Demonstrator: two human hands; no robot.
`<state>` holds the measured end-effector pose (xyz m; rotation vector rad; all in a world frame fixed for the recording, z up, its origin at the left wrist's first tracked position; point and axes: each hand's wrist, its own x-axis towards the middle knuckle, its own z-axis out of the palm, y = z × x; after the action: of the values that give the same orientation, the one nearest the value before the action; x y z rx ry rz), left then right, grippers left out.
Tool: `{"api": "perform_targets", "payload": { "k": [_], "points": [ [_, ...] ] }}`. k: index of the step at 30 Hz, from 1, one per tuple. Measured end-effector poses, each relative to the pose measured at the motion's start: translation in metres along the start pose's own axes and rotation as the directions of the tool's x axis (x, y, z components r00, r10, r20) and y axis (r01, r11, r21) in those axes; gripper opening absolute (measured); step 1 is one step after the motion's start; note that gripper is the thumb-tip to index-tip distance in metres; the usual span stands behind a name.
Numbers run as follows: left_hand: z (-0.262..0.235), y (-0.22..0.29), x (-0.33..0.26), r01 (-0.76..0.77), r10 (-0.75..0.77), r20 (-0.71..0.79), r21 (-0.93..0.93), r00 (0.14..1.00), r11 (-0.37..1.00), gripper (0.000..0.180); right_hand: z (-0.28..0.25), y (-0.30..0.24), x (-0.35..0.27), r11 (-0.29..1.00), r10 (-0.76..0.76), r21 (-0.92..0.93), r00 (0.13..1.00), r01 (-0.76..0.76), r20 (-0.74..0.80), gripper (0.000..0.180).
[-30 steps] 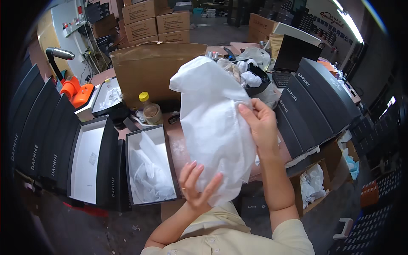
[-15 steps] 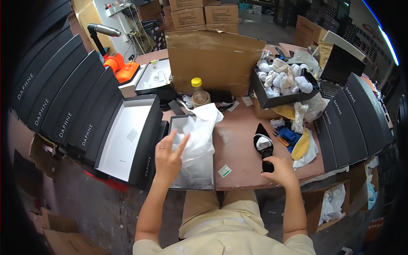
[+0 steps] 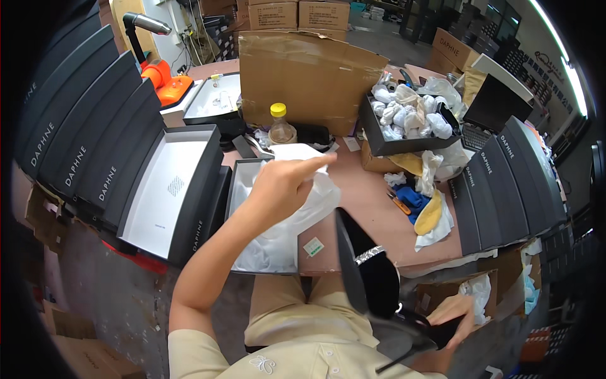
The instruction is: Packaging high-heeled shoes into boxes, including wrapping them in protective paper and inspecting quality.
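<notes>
Close to me at the lower right, a black pointed shoe (image 3: 372, 271) with a sparkling strap and a thin heel is tilted in the air. My right hand (image 3: 453, 316) grips it at its heel end; the shoe hides part of the fingers. My left hand (image 3: 287, 186) is over an open shoebox (image 3: 287, 256), index finger stretched to the right and thumb apart from it. White tissue paper (image 3: 322, 196) lies under and beside that hand, spilling over the box's right side. I cannot make out anything held in the left hand.
An open, white-lined box (image 3: 167, 189) and upright dark shoeboxes (image 3: 82, 139) stand at left. A jar with a yellow lid (image 3: 281, 126) is behind the tissue. At right, a black box (image 3: 404, 142) holds white wads, near cloths (image 3: 420, 205) and an orange-handled tool (image 3: 399, 203).
My right hand has lifted the shoe off the table and brought it toward me. The left hand has moved up and right over the tissue, its index finger now pointing right.
</notes>
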<state>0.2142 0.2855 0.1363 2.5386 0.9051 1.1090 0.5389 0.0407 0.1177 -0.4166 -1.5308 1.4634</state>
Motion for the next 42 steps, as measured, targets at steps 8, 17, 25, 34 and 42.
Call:
{"api": "perform_targets", "payload": {
  "k": [8,17,25,34,42],
  "points": [
    [-0.017,0.047,0.005,0.317,-0.314,0.055,-0.253,0.948,0.914,0.021,0.071,0.067,0.014,0.846,0.162,0.479,0.744,0.234,-0.649,0.075],
    [-0.032,0.093,-0.034,0.350,-0.483,0.064,-0.771,0.873,0.532,0.021,0.088,0.088,0.053,0.350,0.189,0.858,0.868,0.377,-0.458,0.057],
    [-0.025,0.088,-0.026,-0.100,0.094,-0.039,-0.206,0.995,0.973,0.009,0.090,0.016,0.077,0.930,0.180,-0.243,0.918,-0.276,-0.353,0.037],
    [-0.028,0.051,-0.004,0.005,0.051,0.130,-0.396,0.990,0.918,0.014,0.077,-0.001,0.083,0.801,0.150,-0.537,0.957,-0.264,-0.247,0.040],
    [-0.014,0.050,-0.035,-0.034,0.043,0.059,-0.148,0.997,0.988,0.019,0.079,0.030,0.071,0.812,0.314,0.579,0.783,0.070,-0.536,0.046]
  ]
}}
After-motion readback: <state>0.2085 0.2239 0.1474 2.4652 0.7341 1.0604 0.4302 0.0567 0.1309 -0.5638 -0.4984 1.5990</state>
